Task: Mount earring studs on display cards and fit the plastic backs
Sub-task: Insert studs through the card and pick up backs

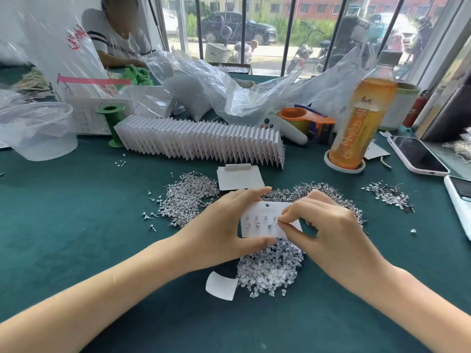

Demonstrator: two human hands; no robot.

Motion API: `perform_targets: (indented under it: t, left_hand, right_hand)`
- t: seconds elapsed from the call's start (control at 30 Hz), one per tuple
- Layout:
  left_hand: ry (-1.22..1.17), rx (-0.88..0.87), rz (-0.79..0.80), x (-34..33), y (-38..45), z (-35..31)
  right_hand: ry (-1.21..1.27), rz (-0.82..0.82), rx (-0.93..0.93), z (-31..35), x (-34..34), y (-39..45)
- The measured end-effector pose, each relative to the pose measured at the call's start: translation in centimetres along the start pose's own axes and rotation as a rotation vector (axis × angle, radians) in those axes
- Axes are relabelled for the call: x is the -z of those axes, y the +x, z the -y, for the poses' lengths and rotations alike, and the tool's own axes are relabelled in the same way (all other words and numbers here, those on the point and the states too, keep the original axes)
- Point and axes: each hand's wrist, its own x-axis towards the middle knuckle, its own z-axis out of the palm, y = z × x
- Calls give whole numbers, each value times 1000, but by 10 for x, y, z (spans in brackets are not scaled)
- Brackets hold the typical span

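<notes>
Seven or so studs already seated on display card (257, 225), held above backs pile (270, 268), near centre. Left hand (224, 225) clamps card: thumb along near edge, fingers over far edge, prob to keep card flat & steady for insertion. Right hand (328, 225) pinches small stud btwn thumb & forefinger at card's right side, likely feeding post thru next hole. Stud heaps (188, 197) just far/left of card, within reach. Finished cards row (201, 141) parked farther back, out of work zone.
</notes>
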Motion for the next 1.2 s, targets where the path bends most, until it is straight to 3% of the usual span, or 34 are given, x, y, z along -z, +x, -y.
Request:
perform_targets:
  t: [0.5, 0.7, 0.9, 1.03, 1.2]
  left_hand:
    - [-5, -15, -31, 1, 0, 0]
    - [-40, -30, -80, 4, 0, -2]
    - [-88, -90, -142, 5, 0, -7]
    - [-85, -110, -148, 5, -2, -9]
    - [-80, -103, -139, 3, -3, -10]
  right_hand:
    - [-25, 21, -44, 4, 3, -1]
    - [175, -85, -409, 8, 13, -3]
    - [637, 58, -826, 12, 13, 4]
    - [875, 212, -905, 17, 12, 8]
    - [935, 228, -911, 19, 9, 7]
